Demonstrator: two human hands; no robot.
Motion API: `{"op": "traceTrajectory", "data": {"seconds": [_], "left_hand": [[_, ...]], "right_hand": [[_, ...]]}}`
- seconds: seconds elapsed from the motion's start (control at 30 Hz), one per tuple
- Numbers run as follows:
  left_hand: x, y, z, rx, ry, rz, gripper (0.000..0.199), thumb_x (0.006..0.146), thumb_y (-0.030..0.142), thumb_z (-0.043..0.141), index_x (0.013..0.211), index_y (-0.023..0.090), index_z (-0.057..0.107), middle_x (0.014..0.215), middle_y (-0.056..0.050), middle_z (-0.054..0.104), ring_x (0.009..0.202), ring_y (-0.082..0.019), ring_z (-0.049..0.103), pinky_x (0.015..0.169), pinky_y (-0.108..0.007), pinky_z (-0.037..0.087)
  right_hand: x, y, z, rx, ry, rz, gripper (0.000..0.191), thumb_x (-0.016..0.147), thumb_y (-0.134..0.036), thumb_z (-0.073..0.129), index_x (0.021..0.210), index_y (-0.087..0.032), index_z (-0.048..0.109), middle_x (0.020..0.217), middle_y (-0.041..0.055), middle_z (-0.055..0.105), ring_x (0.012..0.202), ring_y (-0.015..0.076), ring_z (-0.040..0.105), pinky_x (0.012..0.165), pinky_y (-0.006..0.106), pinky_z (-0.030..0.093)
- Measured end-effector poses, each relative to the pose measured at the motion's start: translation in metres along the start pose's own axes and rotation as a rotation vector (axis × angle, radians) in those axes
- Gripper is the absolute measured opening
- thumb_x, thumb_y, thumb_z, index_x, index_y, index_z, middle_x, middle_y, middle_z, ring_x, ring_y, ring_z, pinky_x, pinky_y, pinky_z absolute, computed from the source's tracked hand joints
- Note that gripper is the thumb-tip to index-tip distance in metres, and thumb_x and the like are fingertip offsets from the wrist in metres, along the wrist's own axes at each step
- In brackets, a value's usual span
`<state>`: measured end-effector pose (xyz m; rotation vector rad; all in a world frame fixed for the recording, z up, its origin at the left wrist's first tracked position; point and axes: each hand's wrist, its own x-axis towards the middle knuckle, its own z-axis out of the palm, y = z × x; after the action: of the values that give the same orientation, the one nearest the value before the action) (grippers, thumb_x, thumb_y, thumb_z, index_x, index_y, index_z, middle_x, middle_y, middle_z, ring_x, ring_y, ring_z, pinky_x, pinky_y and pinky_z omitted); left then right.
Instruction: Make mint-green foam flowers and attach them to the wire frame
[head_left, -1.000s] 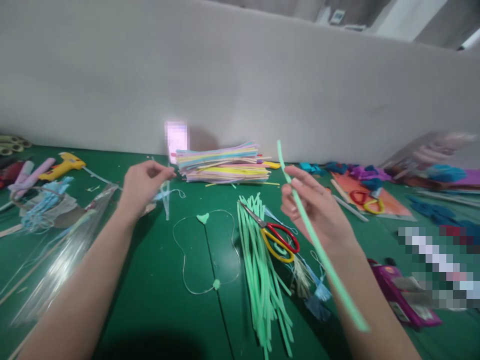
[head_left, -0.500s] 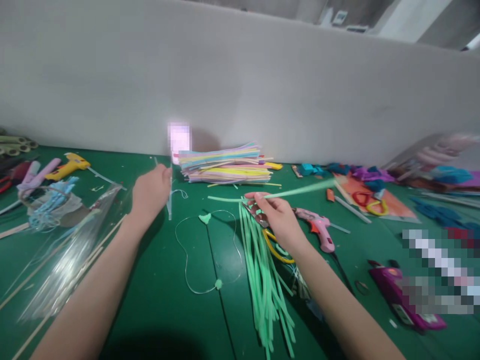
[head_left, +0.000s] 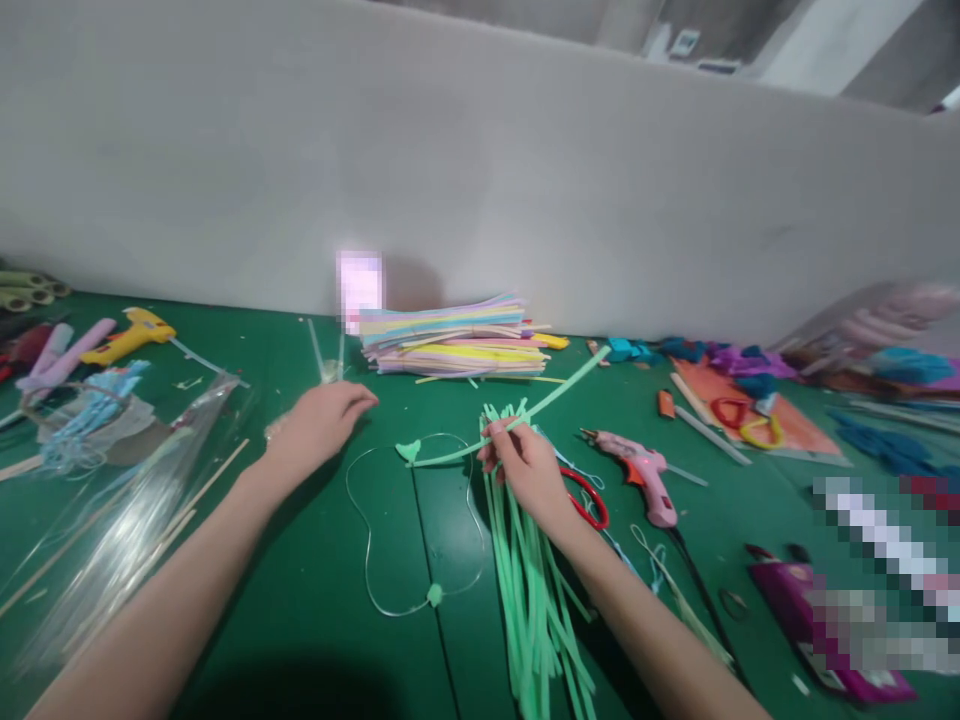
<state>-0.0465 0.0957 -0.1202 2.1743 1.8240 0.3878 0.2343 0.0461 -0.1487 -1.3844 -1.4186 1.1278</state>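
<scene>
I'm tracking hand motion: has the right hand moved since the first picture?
Yes, leftward: the right hand was well right of the wire loop's lower green piece and is now closer to it.

- A craft workshop, by the look of it
- Green table spread with craft supplies
- Pink glue gun and yellow glue gun
- Bundled pastel strips, loose green strips
- Red-and-yellow-handled scissors on orange sheet
- Plain pale partition behind
</scene>
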Motion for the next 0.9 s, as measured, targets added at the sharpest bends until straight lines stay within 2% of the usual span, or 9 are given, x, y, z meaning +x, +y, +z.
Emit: {"op": "traceTrajectory", "data": {"seconds": [0.13,0.23,0.33,0.4,0.47,0.6,0.73,0.83,0.9], "left_hand": [[-0.019,0.0,0.006,-0.002,0.022,0.035,0.019,0.093,0.037,0.064,0.093,0.023,0.077,0.102,-0.007,0.077,0.098,-0.03,0.069,0.094,-0.047,0.051],[-0.035,0.003,0.012,-0.014,0.061,0.038,0.032,0.092,0.046,0.06,0.079,0.024,0.079,0.089,-0.008,0.079,0.096,-0.034,0.07,0.094,-0.05,0.049],[-0.051,0.011,0.025,-0.064,0.059,0.074,0.032,0.094,0.046,0.055,0.092,0.025,0.079,0.108,-0.007,0.078,0.108,-0.031,0.068,0.099,-0.047,0.049],[-0.06,0.016,0.037,-0.098,0.042,0.103,0.029,0.092,0.038,0.06,0.113,0.024,0.074,0.13,-0.008,0.07,0.122,-0.03,0.062,0.106,-0.048,0.046],[-0.067,0.018,0.05,-0.128,0.015,0.128,0.031,0.089,0.03,0.062,0.117,0.023,0.072,0.136,-0.01,0.066,0.127,-0.03,0.06,0.109,-0.05,0.045],[-0.069,0.018,0.063,-0.186,0.006,0.179,0.026,0.093,0.026,0.056,0.115,0.024,0.07,0.139,-0.009,0.065,0.134,-0.027,0.055,0.112,-0.049,0.044],[-0.066,0.016,0.061,-0.238,-0.02,0.247,0.015,0.095,0.026,0.054,0.097,0.024,0.069,0.13,-0.007,0.071,0.13,-0.025,0.059,0.108,-0.044,0.049],[-0.067,0.017,0.059,-0.237,-0.032,0.278,0.019,0.097,0.027,0.049,0.087,0.023,0.064,0.129,-0.009,0.071,0.128,-0.026,0.06,0.104,-0.045,0.051],[-0.07,0.018,0.059,-0.223,-0.043,0.31,0.021,0.099,0.027,0.045,0.088,0.022,0.063,0.129,-0.01,0.07,0.128,-0.026,0.06,0.103,-0.045,0.052]], "right_hand": [[0.0,0.005,0.002,0.021,-0.037,0.039,0.042,0.091,-0.062,0.053,0.096,-0.02,0.059,0.079,0.004,0.067,0.063,0.0173,0.065,0.046,0.026,0.052],[0.0,0.006,0.002,0.042,-0.054,0.079,0.038,0.09,-0.058,0.056,0.094,-0.02,0.059,0.077,0.0027,0.066,0.061,0.0157,0.065,0.045,0.024,0.052],[0.0,0.006,0.005,0.077,-0.073,0.147,0.029,0.091,-0.049,0.058,0.09,-0.02,0.058,0.075,0.0017,0.067,0.057,0.0133,0.065,0.043,0.022,0.053],[0.0,0.005,0.009,0.112,-0.106,0.209,0.023,0.094,-0.041,0.057,0.09,-0.019,0.057,0.079,0.0034,0.069,0.055,0.0121,0.067,0.044,0.021,0.054],[-0.003,0.002,0.012,0.146,-0.155,0.265,0.018,0.096,-0.035,0.055,0.092,-0.017,0.059,0.086,0.0073,0.073,0.055,0.0119,0.07,0.044,0.02,0.055],[-0.011,-0.005,0.011,0.173,-0.225,0.317,0.017,0.096,-0.032,0.056,0.096,-0.015,0.061,0.098,0.0124,0.076,0.056,0.0118,0.072,0.044,0.018,0.056],[-0.023,-0.008,-0.001,0.151,-0.269,0.336,0.019,0.097,-0.031,0.055,0.096,-0.014,0.063,0.099,0.0132,0.076,0.058,0.0116,0.073,0.048,0.019,0.058],[-0.028,-0.008,-0.009,0.116,-0.329,0.333,0.024,0.097,-0.036,0.055,0.098,-0.014,0.065,0.1,0.0138,0.077,0.061,0.0128,0.074,0.049,0.02,0.057],[-0.028,-0.007,-0.012,0.078,-0.345,0.298,0.026,0.095,-0.04,0.057,0.097,-0.015,0.064,0.098,0.0124,0.077,0.06,0.0128,0.073,0.049,0.021,0.056]]}}
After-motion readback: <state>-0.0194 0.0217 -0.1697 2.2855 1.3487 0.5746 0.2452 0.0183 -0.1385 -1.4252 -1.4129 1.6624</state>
